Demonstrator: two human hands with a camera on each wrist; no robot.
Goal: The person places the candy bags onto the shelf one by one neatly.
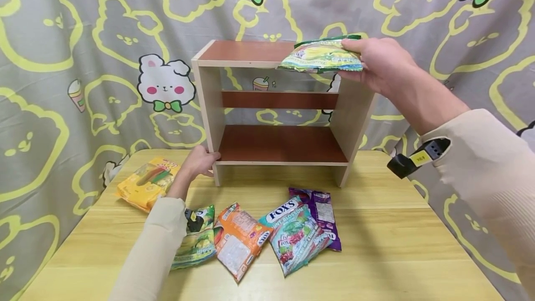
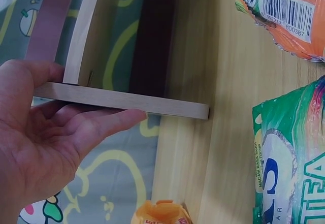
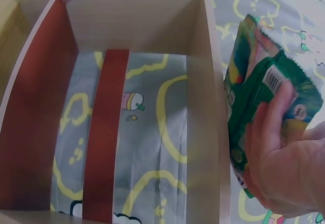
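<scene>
The fingers of the right hand (image 1: pixel 386 62) grip a green bag (image 1: pixel 323 55) at the top right of the shelf unit (image 1: pixel 280 145); contact between them I cannot tell; released over the front edge, the bag could slide to the bench (image 1: pixel 376 245); a slack left hand (image 1: pixel 198 160), now pinching the side panel (image 2: pixel 172 107), could let the unit shift; only the right wrist view shows the bag's barcode (image 3: pixel 274 78)

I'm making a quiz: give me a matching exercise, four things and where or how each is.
1. Right grip
2. Purple bag
3. Yellow bag
4. Left grip

A. Partly covered by the teal bag
B. Grasping a side of the shelf
C. By the left edge of the table
D. Holding a green bag near the shelf's top

Pairs: 1D, 2A, 3C, 4B
</scene>
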